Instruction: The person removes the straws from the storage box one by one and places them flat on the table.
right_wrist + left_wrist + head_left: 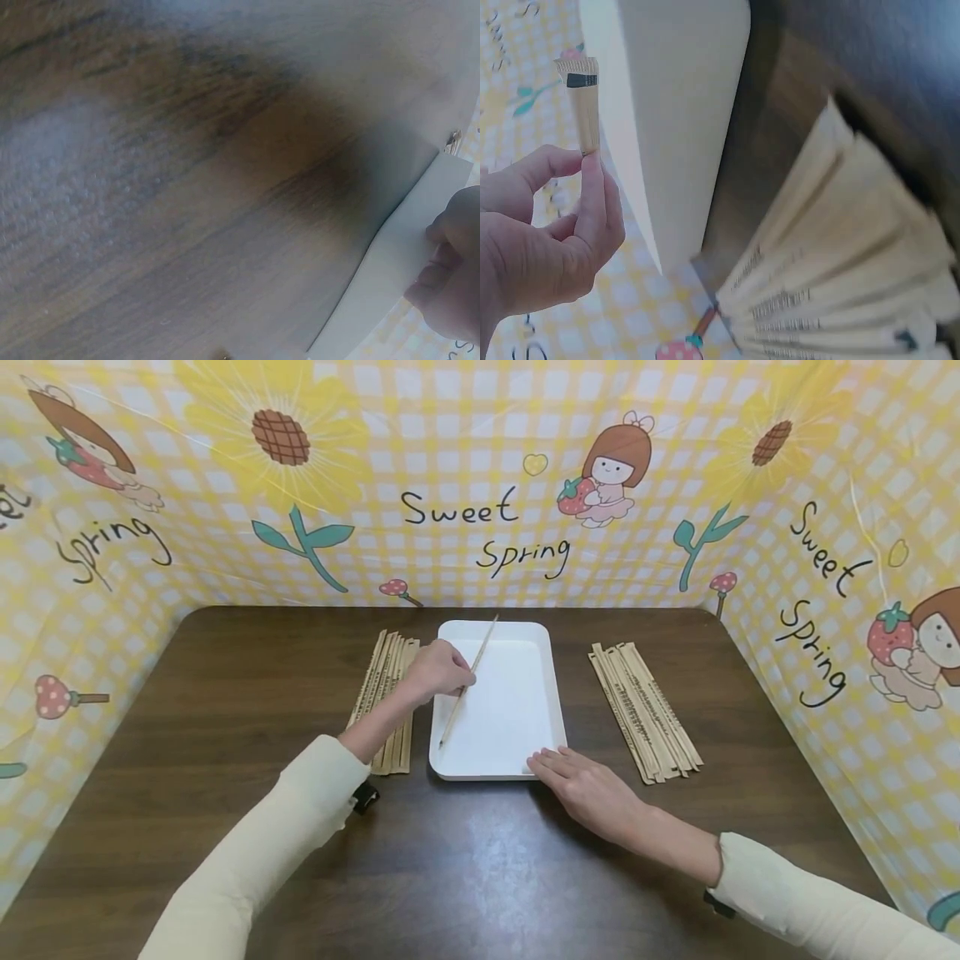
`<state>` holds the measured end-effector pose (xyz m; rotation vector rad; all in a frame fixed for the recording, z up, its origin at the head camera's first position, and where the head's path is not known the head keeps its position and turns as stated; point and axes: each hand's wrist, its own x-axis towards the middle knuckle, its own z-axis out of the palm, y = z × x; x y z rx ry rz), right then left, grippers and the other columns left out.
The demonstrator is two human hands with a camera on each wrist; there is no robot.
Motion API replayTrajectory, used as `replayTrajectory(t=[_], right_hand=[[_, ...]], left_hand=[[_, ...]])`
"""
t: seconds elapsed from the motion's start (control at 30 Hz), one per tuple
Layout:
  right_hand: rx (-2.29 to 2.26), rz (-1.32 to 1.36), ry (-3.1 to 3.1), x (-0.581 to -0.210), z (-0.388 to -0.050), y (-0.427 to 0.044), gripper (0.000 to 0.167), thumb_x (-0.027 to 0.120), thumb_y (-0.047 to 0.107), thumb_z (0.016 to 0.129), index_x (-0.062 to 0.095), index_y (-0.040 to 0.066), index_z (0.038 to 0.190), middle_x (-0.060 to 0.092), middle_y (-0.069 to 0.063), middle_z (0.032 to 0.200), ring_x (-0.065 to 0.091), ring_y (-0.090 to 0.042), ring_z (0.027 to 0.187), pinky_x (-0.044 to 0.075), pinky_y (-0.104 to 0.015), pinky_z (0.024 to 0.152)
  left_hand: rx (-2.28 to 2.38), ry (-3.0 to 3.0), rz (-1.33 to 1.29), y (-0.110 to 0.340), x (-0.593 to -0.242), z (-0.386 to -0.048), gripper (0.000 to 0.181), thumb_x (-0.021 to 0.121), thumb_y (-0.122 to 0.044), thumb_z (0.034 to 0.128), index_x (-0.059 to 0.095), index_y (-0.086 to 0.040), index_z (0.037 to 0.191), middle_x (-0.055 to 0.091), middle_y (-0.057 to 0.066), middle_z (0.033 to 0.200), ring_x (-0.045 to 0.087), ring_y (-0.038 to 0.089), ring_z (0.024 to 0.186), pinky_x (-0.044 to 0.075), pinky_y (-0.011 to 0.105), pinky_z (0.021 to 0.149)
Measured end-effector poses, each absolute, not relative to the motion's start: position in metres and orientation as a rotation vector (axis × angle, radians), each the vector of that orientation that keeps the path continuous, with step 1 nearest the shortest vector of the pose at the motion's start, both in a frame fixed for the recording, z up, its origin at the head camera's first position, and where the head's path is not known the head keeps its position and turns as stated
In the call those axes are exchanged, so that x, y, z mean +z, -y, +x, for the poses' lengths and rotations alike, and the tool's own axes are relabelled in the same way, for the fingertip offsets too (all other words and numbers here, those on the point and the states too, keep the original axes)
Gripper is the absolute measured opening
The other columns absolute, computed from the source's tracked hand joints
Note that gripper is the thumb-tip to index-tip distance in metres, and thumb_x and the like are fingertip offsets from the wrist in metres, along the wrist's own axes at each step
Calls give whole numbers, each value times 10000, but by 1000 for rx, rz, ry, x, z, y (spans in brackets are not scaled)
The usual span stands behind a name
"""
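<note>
My left hand (440, 668) pinches a long, slim paper-wrapped stick (485, 643) between thumb and fingertips, over the left side of a white tray (510, 693). In the left wrist view, the packet (583, 101) shows a crimped end and a dark printed block; its contents are hidden. My right hand (588, 789) rests its straightened fingers on the tray's near right corner. Left of the tray, partly behind my left forearm, lies a bundle of similar tan packets (397, 735) with printed text. Another bundle of packets (645, 714) lies fanned to the right.
All this stands on a dark brown wooden table (262, 677). A yellow checked cloth (450, 443) with flower and cartoon prints rises behind the table and along both sides.
</note>
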<state>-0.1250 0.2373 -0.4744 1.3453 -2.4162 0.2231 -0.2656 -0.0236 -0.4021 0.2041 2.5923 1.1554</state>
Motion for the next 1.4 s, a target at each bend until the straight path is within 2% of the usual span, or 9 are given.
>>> replayTrajectory(t=[0.13,0.27,0.37,0.5,0.6,0.73,0.9,1.1,1.4], right_hand=[[229,1341,2418,-474,-124,-237,455,699,-121,765,644,-95,1216,678,-201,1193,652,-305,1117,486,-461,1017],[223,1341,2426,-474,-124,-237,456,686,-118,767,643,-92,1220,676,-200,1200,648,-303,1126,481,-456,1024],[217,1342,2432,-473,-124,-237,450,662,-112,775,640,-90,1224,675,-199,1204,645,-301,1132,476,-452,1030],[216,1342,2431,-473,-124,-237,447,655,-106,777,640,-91,1223,676,-198,1202,645,-298,1133,474,-454,1032],[219,1344,2426,-473,-124,-237,444,656,-105,776,640,-91,1220,676,-200,1199,645,-302,1132,476,-458,1029],[220,1345,2424,-472,-124,-237,446,654,-107,774,640,-91,1219,676,-201,1197,645,-303,1131,477,-459,1028],[221,1343,2431,-473,-124,-237,442,652,-111,782,640,-88,1224,676,-200,1200,644,-302,1133,476,-456,1030],[232,1339,2420,-474,-125,-237,444,671,-121,772,644,-90,1215,679,-201,1192,652,-304,1117,490,-461,1013],[227,1327,2409,-474,-125,-236,432,690,-106,774,650,-90,1204,683,-197,1184,657,-293,1109,501,-456,1000]], left_hand=[[1241,-2567,176,47,-394,-269,160,644,-52,861,738,64,919,706,138,824,678,211,713,594,366,724],[1230,-2598,119,72,-392,-274,177,633,-86,874,730,54,924,709,146,858,695,264,769,567,352,699],[1181,-2656,64,92,-394,-278,178,641,-119,857,742,20,903,718,104,805,675,225,723,521,317,635],[1137,-2695,-9,115,-401,-281,155,626,-125,829,718,-21,762,675,46,682,625,206,670,435,271,544],[1130,-2687,-61,129,-406,-279,172,626,-132,845,725,1,801,701,99,746,661,270,739,486,314,598],[1126,-2663,-113,144,-412,-275,280,643,-166,896,734,59,1037,715,205,1001,697,310,871,567,428,785],[1114,-2636,-172,156,-418,-275,298,642,-162,902,716,70,1073,648,266,1159,701,318,935,583,432,845],[1097,-2605,-203,162,-424,-276,304,641,-150,898,704,74,1093,597,297,1248,704,275,912,582,412,850],[1134,-2582,-171,165,-430,-276,277,614,-117,911,684,95,1075,582,291,1214,674,277,907,594,374,820]])
